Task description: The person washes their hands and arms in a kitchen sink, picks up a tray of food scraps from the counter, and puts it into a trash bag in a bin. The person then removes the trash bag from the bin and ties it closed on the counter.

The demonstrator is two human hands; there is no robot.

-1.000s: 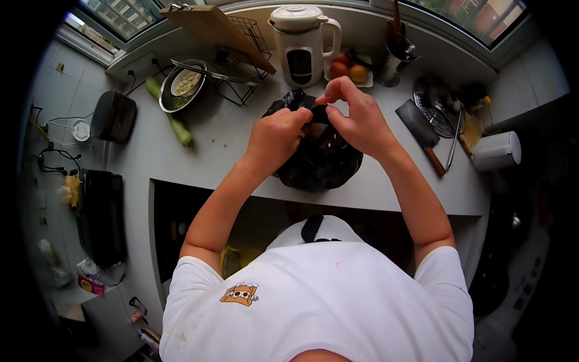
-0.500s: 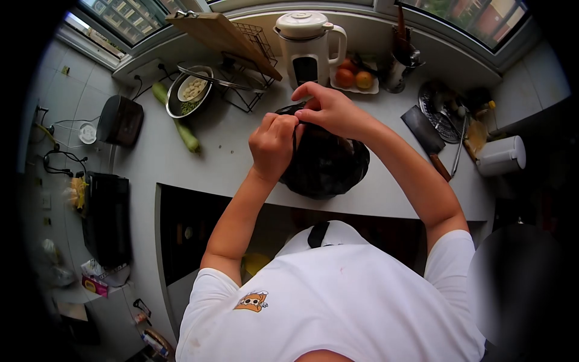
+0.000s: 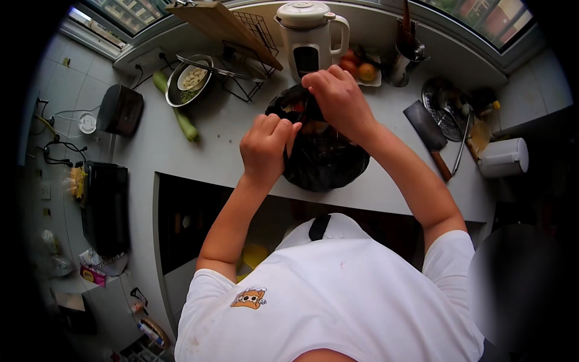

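Observation:
A black plastic bag (image 3: 327,163) stands on the counter in front of me, its mouth partly open. Some reddish and pale contents show inside, too small to name. My left hand (image 3: 262,146) pinches the bag's rim on the left side, thumb up against the curled fingers. On the far right side of the mouth, my right hand (image 3: 344,99) is closed on the bag, its fingertips mostly turned away from view. A strip of black plastic stretches between the two hands.
Behind the bag stand a white soymilk maker (image 3: 301,42) and a plate of tomatoes (image 3: 366,72). A cleaver (image 3: 427,127) lies to the right, near a white canister (image 3: 503,158). On the left are a metal bowl (image 3: 173,96), a green gourd (image 3: 187,127) and a cutting board (image 3: 232,33).
My hands have moved apart, the right one up and to the right, the left slightly left. The bag's mouth, mostly covered before, now shows an opening with contents.

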